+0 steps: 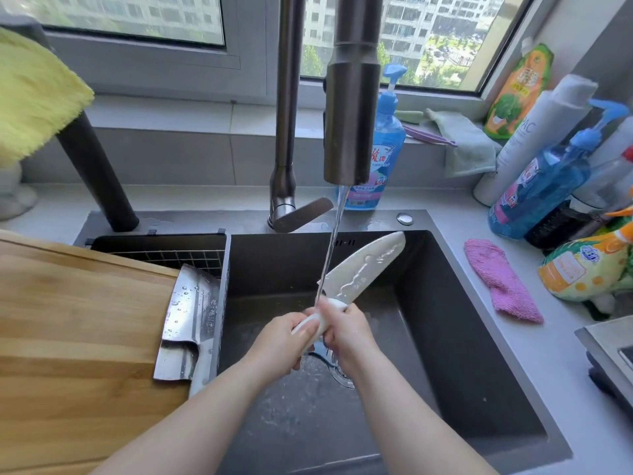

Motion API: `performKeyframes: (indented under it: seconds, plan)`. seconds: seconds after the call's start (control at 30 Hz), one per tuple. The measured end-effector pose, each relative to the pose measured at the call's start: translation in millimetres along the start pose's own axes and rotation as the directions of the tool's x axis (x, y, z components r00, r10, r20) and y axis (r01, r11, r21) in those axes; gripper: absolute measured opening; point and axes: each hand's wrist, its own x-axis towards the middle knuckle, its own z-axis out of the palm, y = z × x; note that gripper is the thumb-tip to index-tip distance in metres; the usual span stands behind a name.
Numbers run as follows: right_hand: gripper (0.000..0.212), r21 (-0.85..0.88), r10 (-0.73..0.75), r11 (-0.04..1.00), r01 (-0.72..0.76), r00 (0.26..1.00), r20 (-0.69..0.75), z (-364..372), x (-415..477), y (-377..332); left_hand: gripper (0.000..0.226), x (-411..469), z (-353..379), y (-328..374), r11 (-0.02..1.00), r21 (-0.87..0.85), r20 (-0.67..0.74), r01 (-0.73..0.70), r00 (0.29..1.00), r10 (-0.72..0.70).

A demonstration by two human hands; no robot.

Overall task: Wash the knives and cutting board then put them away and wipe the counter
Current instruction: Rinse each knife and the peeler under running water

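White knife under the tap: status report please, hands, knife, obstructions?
Grip: left hand and right hand on handle of white ceramic knife. Blade base under tap water, over dark sink. Aside, clear: steel cleaver on wooden cutting board.

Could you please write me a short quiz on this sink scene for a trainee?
1. True or false: the knife is held under running water.
2. Where does the cleaver lie? A) in a drawer B) on the cutting board C) on the floor
3. Fill in: the cloth on the counter right of the sink is ____.
Key: 1 true; 2 B; 3 pink.
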Motion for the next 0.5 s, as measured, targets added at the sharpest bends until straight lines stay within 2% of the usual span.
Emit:
performKeyframes:
  seconds: [0.1,0.17,0.2,0.23,0.3,0.37,0.43,0.5]
  plan:
    - [0.016,-0.076,0.004,0.997,0.004,0.995,0.102,3.2,-3.4,1.0,0.031,-2.8,-4.8,-1.2,0.999,-0.004,-0.037,0.037,0.999,-0.037]
    - [0.008,-0.076,-0.024,0.997,0.031,0.996,0.085,5.7,-1.3,-0.4,0.031,-3.1,-5.5,0.9,0.998,0.014,-0.055,0.061,0.997,-0.060]
    - [0.011,-0.062,-0.036,0.997,0.041,0.997,0.071,7.1,-0.5,-1.2,0.031,-4.3,-6.1,2.8,0.995,-0.034,-0.052,0.097,0.994,-0.099]
    - [0.017,-0.036,-0.043,0.998,0.045,0.997,0.065,8.5,-0.6,-1.7,0.033,-6.1,-7.5,4.7,0.976,-0.152,-0.014,0.157,0.987,-0.161]
    - [0.025,0.057,-0.051,0.997,0.046,0.995,0.086,11.8,-1.4,-0.4,0.046,-14.4,-12.4,9.3,0.832,-0.451,0.191,0.324,0.945,-0.264]
    - [0.025,0.134,-0.049,0.990,0.032,0.992,0.120,13.7,-6.3,-0.1,0.055,-23.0,-15.4,7.8,0.719,-0.556,0.358,0.417,0.901,-0.245]
    - [0.021,0.140,-0.044,0.990,0.023,0.988,0.149,12.8,-9.1,-1.7,0.054,-25.4,-15.5,7.1,0.712,-0.568,0.354,0.413,0.903,-0.242]
    - [0.017,0.093,-0.034,0.995,0.017,0.984,0.175,10.1,-10.2,-1.9,0.048,-24.6,-13.4,9.7,0.780,-0.511,0.251,0.360,0.931,-0.265]
